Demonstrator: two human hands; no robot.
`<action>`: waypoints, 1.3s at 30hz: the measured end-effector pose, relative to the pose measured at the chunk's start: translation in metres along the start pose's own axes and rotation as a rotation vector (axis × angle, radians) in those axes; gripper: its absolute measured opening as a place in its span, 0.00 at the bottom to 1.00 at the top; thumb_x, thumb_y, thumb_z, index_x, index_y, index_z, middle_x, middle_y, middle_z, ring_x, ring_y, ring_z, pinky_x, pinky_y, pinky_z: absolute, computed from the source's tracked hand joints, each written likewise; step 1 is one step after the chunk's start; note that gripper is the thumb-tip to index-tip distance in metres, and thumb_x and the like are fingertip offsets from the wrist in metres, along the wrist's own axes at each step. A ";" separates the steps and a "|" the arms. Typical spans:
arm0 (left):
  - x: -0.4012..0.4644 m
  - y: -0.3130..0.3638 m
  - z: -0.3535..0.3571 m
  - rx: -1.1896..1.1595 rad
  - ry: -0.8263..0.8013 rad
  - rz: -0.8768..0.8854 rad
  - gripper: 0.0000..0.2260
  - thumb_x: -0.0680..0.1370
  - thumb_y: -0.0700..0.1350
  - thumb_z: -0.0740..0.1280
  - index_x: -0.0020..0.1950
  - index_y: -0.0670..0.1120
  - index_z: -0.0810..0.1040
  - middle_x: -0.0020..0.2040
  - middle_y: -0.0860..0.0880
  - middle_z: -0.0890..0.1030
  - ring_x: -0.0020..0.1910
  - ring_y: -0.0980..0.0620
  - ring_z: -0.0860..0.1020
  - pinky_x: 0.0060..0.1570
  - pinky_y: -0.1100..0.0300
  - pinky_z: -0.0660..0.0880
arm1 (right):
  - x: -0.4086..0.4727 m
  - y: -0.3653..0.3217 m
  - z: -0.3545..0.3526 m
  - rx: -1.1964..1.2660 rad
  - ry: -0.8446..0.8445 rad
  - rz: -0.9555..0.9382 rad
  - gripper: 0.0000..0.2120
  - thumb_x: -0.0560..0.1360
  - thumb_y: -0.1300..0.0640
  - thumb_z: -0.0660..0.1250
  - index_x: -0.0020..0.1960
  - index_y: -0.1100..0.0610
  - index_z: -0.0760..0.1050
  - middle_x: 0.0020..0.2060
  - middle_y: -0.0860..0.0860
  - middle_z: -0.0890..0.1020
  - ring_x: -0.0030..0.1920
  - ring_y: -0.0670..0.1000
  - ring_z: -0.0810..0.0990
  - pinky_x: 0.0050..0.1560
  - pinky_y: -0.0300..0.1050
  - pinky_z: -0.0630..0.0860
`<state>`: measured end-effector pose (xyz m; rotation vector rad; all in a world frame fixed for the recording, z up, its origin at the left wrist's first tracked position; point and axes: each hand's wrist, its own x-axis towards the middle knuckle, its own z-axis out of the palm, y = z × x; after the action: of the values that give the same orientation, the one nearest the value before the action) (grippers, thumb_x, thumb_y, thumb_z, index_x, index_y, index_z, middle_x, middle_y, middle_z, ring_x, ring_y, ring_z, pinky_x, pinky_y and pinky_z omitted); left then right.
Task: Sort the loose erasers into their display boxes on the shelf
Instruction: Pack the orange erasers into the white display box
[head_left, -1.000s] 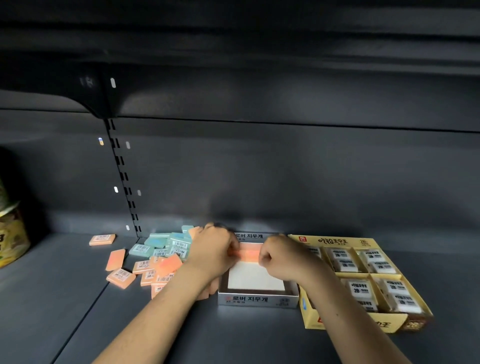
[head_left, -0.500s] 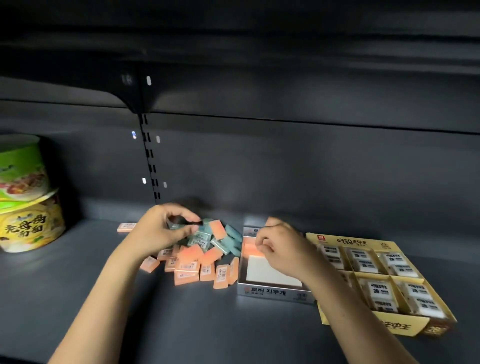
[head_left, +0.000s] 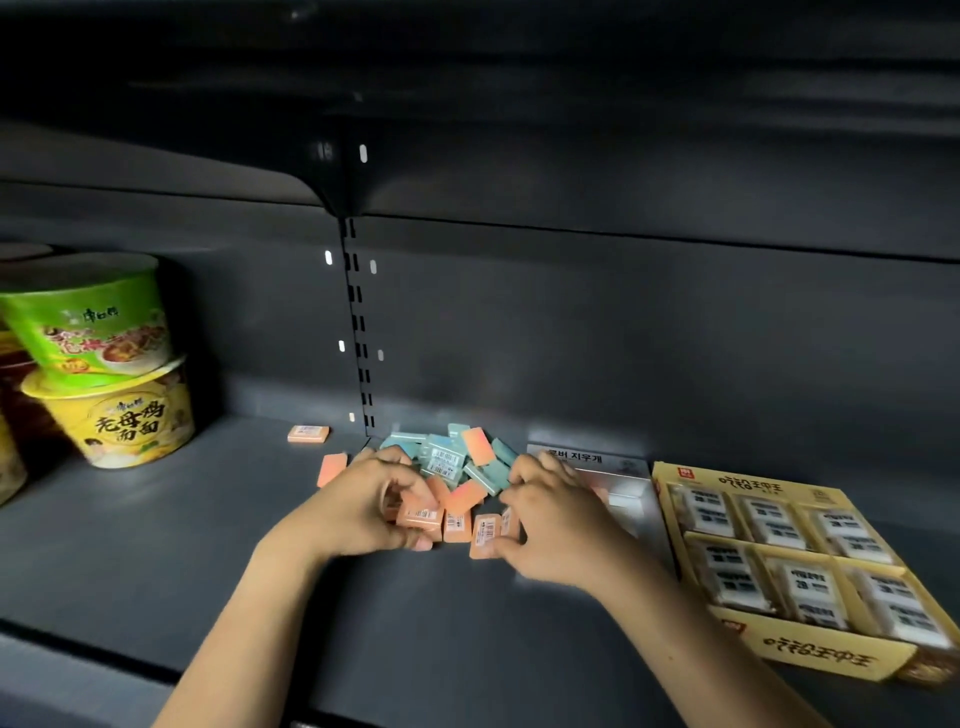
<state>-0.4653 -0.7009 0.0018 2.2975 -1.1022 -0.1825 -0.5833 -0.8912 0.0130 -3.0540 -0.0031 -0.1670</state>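
- A dark grey metal shelf (head_left: 156, 561) with a slotted upright (head_left: 358, 332) on its back wall; another shelf overhangs closely above.
- The grey display box (head_left: 618, 467) is largely hidden behind the right hand (head_left: 561, 525); only its printed back flap and a slice of pale interior show, so its contents cannot be made out.
- The yellow display box (head_left: 779, 660) at the right holds wrapped white erasers (head_left: 722, 571) in rows; its far corner runs out of view.
- The pile of loose erasers (head_left: 452, 483), orange in front and teal behind, lies between the hands, left of the grey box.
- The left hand (head_left: 363, 509) has curled fingers gripping an orange eraser (head_left: 418, 517) at the pile's front edge.
- The right hand's fingers are bent, thumb and fingertips pinching another orange eraser (head_left: 485, 535); motion blur softens the detail.
- Two stray orange erasers (head_left: 309, 434) lie apart to the left.
- Stacked noodle cups (head_left: 104, 364) stand at the far left, partly cut off; bare shelf lies in front of the hands.
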 end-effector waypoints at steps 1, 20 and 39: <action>0.000 0.001 0.001 0.031 0.022 0.004 0.16 0.58 0.51 0.80 0.42 0.61 0.81 0.45 0.59 0.72 0.52 0.58 0.69 0.50 0.73 0.64 | 0.000 0.000 0.001 -0.009 0.003 0.002 0.26 0.70 0.36 0.65 0.56 0.56 0.77 0.57 0.49 0.69 0.62 0.52 0.64 0.68 0.44 0.60; 0.004 0.004 0.004 0.244 0.123 0.051 0.07 0.68 0.49 0.74 0.45 0.58 0.82 0.42 0.64 0.67 0.45 0.62 0.64 0.42 0.72 0.63 | -0.001 0.013 -0.024 0.351 0.186 0.069 0.17 0.68 0.46 0.73 0.53 0.52 0.77 0.48 0.46 0.79 0.48 0.45 0.78 0.46 0.38 0.74; 0.074 0.084 0.025 -0.014 -0.007 0.251 0.02 0.73 0.43 0.71 0.40 0.48 0.82 0.34 0.56 0.75 0.33 0.61 0.72 0.36 0.70 0.65 | -0.022 0.079 -0.043 0.392 0.228 0.263 0.17 0.75 0.62 0.65 0.61 0.47 0.77 0.34 0.38 0.71 0.34 0.39 0.71 0.34 0.29 0.70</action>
<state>-0.4826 -0.8090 0.0368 2.1238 -1.3751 -0.1000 -0.6094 -0.9731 0.0468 -2.5975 0.3365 -0.4362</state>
